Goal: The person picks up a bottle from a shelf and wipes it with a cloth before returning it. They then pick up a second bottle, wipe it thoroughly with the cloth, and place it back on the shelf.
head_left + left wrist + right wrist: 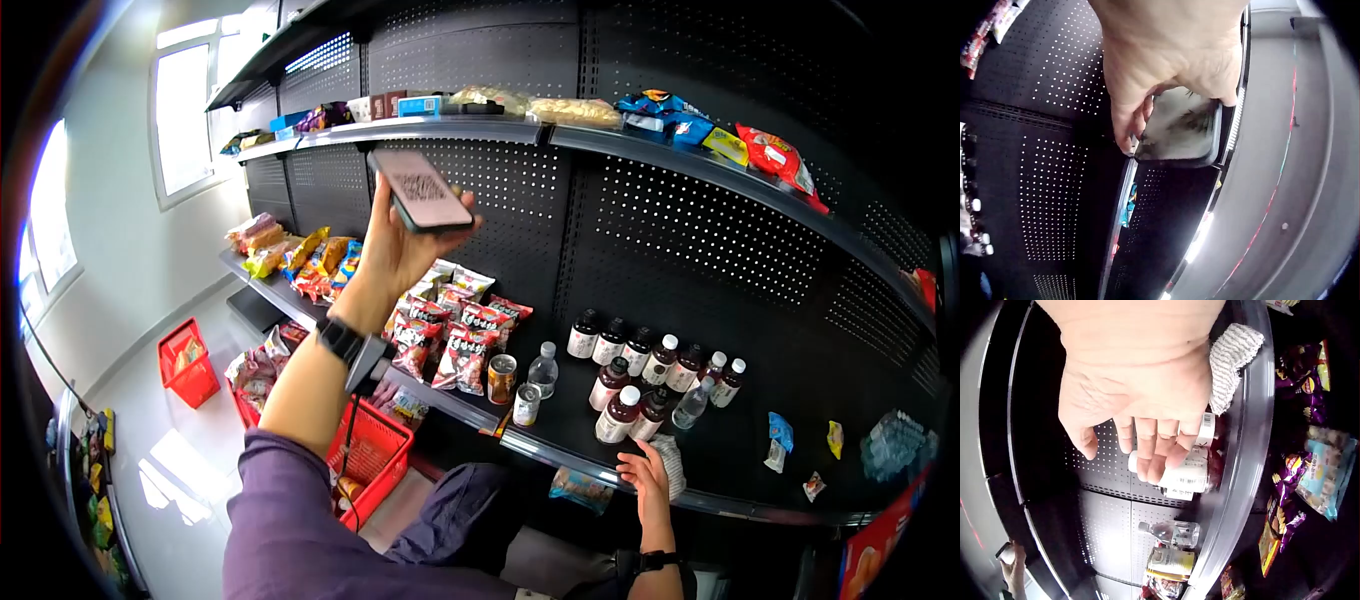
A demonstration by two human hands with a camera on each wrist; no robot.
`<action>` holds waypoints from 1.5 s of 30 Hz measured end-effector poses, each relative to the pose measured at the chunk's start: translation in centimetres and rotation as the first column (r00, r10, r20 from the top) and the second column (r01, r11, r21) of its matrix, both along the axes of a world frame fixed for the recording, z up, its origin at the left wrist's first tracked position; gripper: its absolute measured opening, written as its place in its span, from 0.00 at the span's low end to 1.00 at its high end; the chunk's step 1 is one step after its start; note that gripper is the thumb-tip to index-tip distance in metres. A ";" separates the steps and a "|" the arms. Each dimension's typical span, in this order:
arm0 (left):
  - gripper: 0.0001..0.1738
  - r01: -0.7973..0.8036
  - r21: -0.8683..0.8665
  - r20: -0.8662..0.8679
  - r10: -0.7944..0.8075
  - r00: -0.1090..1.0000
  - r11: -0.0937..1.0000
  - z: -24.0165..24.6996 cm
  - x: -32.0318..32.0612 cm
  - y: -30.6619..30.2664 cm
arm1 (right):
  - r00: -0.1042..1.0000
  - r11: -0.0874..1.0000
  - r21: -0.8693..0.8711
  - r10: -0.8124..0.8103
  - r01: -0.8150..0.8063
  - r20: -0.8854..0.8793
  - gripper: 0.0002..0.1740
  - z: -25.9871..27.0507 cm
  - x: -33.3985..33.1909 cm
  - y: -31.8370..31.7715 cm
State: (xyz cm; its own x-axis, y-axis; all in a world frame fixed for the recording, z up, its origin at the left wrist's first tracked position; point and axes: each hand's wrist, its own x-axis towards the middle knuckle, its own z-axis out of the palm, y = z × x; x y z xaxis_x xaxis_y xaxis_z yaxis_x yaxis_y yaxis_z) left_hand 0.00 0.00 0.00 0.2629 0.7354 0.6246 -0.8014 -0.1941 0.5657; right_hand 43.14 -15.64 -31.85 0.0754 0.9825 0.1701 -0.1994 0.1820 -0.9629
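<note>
My left hand (405, 240) is raised before the middle shelf and grips a smartphone (425, 190) by its edges; a QR code fills its screen. In the left wrist view the phone's glossy face (1179, 128) shows between thumb and fingers. Low on the right, my right hand (645, 475) hovers at the lower shelf's front edge with its fingers loosely bent and nothing in them. Close beyond its fingertips stand dark-drink bottles with white labels (617, 415). A striped grey-white cloth (668, 465) lies right beside this hand.
Red-and-white snack bags (463, 355), two cans (502, 380) and a clear water bottle (543, 370) stand left of the dark bottles. The middle shelf's edge (420, 130) runs above. Red baskets (188, 365) sit on the floor at left. Small packets (780, 432) lie at right.
</note>
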 end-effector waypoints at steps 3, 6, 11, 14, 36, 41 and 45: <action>0.42 -0.074 -0.093 0.053 0.079 0.995 0.993 1.9 0.5 0.6 | 0.998 0.999 -0.018 0.028 -0.027 0.050 0.34 0.0 -1.4 -1.1; 0.42 -0.014 -0.023 0.118 0.017 0.993 1.000 3.3 1.0 2.2 | 0.993 0.998 0.027 0.059 -0.062 0.099 0.34 0.5 -1.2 -0.1; 0.46 -0.060 -0.012 0.127 0.061 0.990 0.998 4.2 2.2 3.0 | 0.990 0.993 0.086 0.073 -0.084 0.124 0.34 1.2 -1.4 -1.0; 0.48 -0.093 0.025 0.162 0.088 0.983 0.995 4.1 2.9 4.1 | 0.990 0.991 0.123 0.039 -0.055 0.133 0.34 1.4 -1.1 -1.1; 0.46 0.202 0.081 0.119 -0.211 0.970 0.976 8.1 6.5 4.9 | 0.938 0.971 0.237 -0.043 -0.042 0.344 0.30 1.4 -1.4 -1.2; 0.49 0.183 0.107 -0.041 -0.179 0.983 0.977 9.1 5.8 6.2 | 0.916 0.967 0.252 -0.061 -0.044 0.396 0.30 1.7 -1.4 -1.3; 0.53 0.055 0.141 -0.183 -0.029 0.983 0.989 11.0 5.2 8.4 | 0.904 0.962 0.269 -0.074 -0.046 0.421 0.30 1.9 -1.5 -1.3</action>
State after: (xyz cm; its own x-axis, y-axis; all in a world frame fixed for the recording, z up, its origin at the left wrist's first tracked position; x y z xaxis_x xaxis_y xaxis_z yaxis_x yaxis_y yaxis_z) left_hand 5.19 8.42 10.98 0.4091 0.6267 0.6632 -0.6986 -0.2525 0.6695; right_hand 41.62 -16.94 -29.91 -0.0490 0.8951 0.4432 0.2202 0.4425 -0.8693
